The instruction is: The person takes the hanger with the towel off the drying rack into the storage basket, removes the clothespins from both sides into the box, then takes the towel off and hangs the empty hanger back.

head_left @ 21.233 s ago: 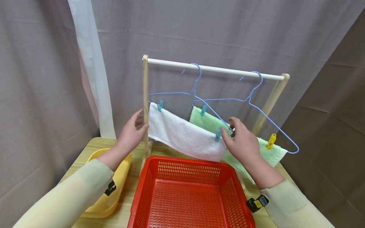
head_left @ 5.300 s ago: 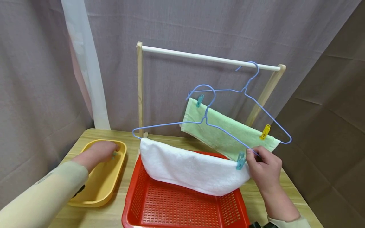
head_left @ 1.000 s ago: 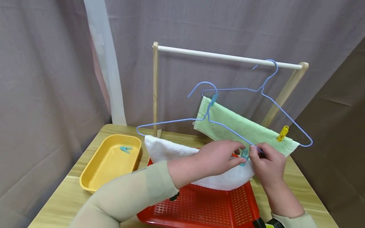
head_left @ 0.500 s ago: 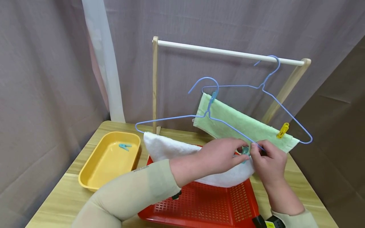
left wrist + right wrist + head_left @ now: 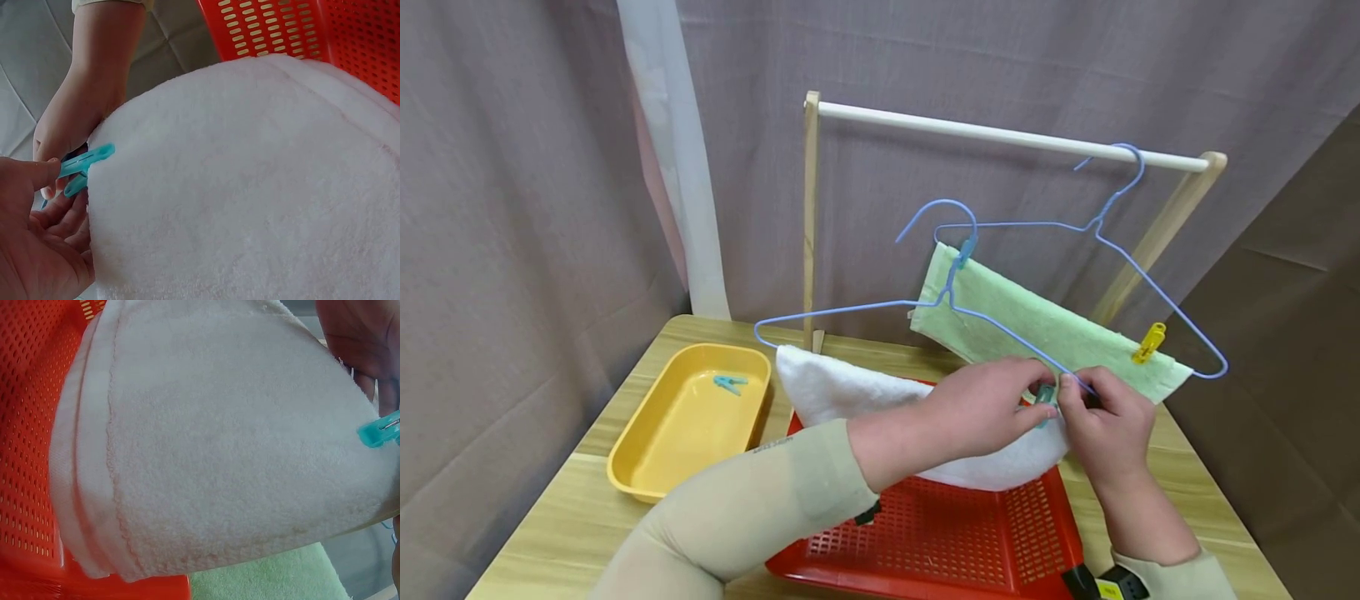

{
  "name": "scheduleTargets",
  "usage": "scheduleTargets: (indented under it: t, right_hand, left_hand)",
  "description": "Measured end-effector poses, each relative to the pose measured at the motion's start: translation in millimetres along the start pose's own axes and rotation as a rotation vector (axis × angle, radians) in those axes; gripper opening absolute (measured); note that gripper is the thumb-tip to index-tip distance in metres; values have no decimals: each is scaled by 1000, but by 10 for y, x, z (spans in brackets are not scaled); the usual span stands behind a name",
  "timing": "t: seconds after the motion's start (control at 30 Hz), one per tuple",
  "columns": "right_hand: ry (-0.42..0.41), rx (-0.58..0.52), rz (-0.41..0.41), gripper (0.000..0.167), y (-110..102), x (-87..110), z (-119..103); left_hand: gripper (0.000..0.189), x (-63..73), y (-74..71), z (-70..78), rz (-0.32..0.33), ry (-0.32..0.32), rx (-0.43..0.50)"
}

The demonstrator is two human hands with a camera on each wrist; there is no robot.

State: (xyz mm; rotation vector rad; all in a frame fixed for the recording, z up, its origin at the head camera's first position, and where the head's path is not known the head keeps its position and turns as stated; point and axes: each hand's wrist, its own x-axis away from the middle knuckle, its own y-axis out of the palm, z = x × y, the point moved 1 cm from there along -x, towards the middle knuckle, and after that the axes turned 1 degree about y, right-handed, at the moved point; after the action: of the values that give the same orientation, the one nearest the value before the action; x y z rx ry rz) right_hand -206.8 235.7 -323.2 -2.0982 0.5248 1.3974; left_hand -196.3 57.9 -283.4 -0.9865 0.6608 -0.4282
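My left hand (image 5: 988,408) pinches a teal clothespin (image 5: 86,160) between thumb and fingers. The pin's nose sits over the edge of a folded white towel (image 5: 842,387), which is draped on a blue wire hanger (image 5: 865,308). Beside it, my right hand (image 5: 1112,425) grips the hanger's right end at the towel's corner. This hanger is off the rod, its hook free in the air. In the right wrist view the same clothespin (image 5: 378,433) shows at the right edge. A second teal clothespin (image 5: 730,384) lies in a yellow tray (image 5: 625,467).
A wooden rack with a white rod (image 5: 925,123) stands behind. On it hangs another blue hanger (image 5: 1165,292) with a green towel (image 5: 1037,317), held by a teal clothespin (image 5: 966,252) and a yellow clothespin (image 5: 1150,342). A red basket (image 5: 925,542) sits beneath the white towel.
The white towel's hanger has left the rod, and its left clothespin is now in the tray. My left hand went from the tray to the right clothespin, staying there over the last second.
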Motion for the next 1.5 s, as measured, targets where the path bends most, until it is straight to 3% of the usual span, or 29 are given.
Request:
scheduleTargets:
  t: [0.2,0.47,0.73,1.1,1.27,1.5]
  right_hand:
    - [8,-6,11,21,-6,-1,10]
    - [-3,-13,29,22,5,-4,40]
    - [22,-10,27,19,1,13,36]
    - [15,2,8,19,21,11,32]
    - [5,6,11,20,29,-19,27]
    - [-11,23,22,22,10,-26,53]
  left_hand:
    - [30,19,24,35,34,57,-3]
    - [9,29,41,43,96,106,4]
    - [18,34,57,26,126,137,61]
    - [4,103,50,-26,187,93,190]
    - [5,104,20,-16,218,120,198]
    - [8,140,-13,-41,210,138,202]
